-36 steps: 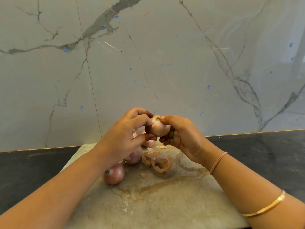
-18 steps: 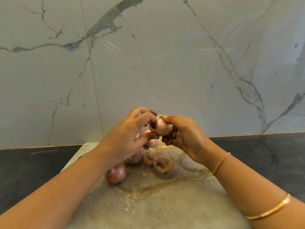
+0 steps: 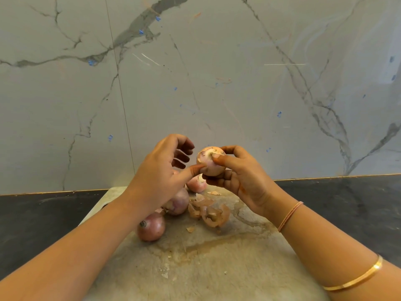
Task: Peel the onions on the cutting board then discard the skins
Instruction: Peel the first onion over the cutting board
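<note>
Right hand (image 3: 245, 181) fingers (image 3: 233, 149) grasp the onion (image 3: 206, 158) above the board (image 3: 217, 268); left hand (image 3: 158, 172) released, thumb touching it.

Middle onion (image 3: 179, 204) partly behind left hand (image 3: 158, 177).

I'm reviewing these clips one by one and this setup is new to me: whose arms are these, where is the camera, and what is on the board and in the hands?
No machine here: a person works with bare hands, and every picture comes from one wide-angle camera worn on the head, looking forward and down, so the arms reach in from the bottom edge. The right hand grips a pale, mostly peeled onion above the cutting board; the left hand rests its thumb against that onion, its fingers loose and off it. On the board lie at least three more onions, a near one, a middle one and a far one, beside loose skins. The board sits on a dark counter before a marble wall.
</note>
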Motion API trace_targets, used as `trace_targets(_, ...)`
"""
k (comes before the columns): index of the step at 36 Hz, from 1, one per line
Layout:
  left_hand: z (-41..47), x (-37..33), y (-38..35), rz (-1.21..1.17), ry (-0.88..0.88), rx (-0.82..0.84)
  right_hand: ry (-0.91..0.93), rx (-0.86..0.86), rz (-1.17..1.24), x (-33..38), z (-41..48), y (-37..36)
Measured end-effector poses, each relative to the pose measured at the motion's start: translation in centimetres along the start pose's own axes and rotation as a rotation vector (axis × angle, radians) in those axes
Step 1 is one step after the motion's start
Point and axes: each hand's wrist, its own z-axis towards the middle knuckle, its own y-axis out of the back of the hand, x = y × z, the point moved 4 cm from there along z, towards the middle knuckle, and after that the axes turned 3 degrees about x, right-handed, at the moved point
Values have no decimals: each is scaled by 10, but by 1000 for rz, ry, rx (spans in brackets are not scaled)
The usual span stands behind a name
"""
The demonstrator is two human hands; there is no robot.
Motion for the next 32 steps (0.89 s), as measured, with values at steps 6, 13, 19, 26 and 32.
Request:
trace_targets(6, 0, 3, -4, -2, 118, 12, 42, 13, -5, 3, -2, -1)
trace_targets(13, 1, 10, -7, 80, 144, 53, 29, 38, -29, 3, -3, -4)
trace_targets(19, 0, 10, -7, 73, 155, 38, 14, 57, 8, 3, -4, -4)
trace_targets(26, 0, 14, -1, 103, 214, -27, 25, 60, 66, 3, -3, -3)
trace_targets(32, -2, 3, -5, -97, 198, 49, 33, 57, 41, 3, -3, -2)
